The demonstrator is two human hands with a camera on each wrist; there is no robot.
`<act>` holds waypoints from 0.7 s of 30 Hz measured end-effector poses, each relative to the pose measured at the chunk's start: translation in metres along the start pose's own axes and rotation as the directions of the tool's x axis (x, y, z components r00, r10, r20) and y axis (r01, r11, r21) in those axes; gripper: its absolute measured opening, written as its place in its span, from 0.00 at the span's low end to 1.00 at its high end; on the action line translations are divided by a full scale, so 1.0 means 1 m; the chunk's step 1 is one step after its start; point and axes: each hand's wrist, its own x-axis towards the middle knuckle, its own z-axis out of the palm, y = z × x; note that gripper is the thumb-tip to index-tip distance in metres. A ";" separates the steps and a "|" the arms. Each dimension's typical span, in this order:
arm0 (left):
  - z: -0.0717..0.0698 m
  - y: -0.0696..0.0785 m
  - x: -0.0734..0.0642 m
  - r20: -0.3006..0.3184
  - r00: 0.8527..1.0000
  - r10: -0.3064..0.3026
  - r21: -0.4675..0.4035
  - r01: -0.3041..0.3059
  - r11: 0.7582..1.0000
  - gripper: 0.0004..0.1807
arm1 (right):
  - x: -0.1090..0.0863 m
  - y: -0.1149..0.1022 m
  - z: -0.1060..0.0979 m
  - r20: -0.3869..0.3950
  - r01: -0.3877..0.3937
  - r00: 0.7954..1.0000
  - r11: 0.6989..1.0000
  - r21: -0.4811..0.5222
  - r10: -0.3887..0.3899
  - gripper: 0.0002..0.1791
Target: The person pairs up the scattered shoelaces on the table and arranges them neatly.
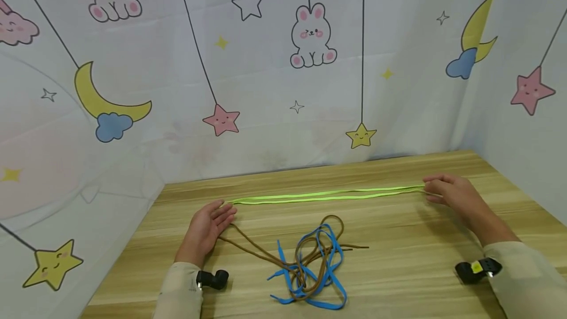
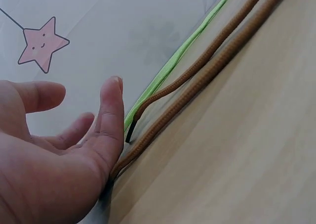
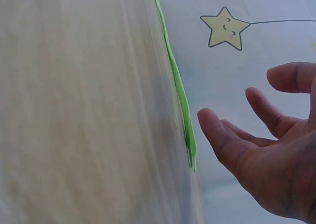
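A bright green shoelace (image 1: 310, 198) lies doubled in two long strands across the back of the table. At its left end is my left hand (image 1: 209, 228), palm turned inward and fingers loosely extended, holding nothing. Brown lace ends run up beside that hand; the left wrist view shows the brown shoelace (image 2: 197, 80) with a dark tip close to the fingers. My right hand (image 1: 456, 200) is at the green lace's other end. In the right wrist view its relaxed fingers (image 3: 217, 135) stand apart from the lace tips.
Nearer the front, a blue shoelace (image 1: 338, 287) lies tangled with the brown one in a loose heap. The wood-grain table (image 1: 398, 270) meets a printed fabric backdrop (image 1: 274, 151) at its back edge. Fabric also hangs at both sides.
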 end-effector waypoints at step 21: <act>0.048 0.002 -0.014 0.053 0.996 0.066 0.553 -0.084 0.829 0.21 | -0.002 -0.021 0.019 0.049 0.071 0.997 0.994 -0.082 -0.067 0.28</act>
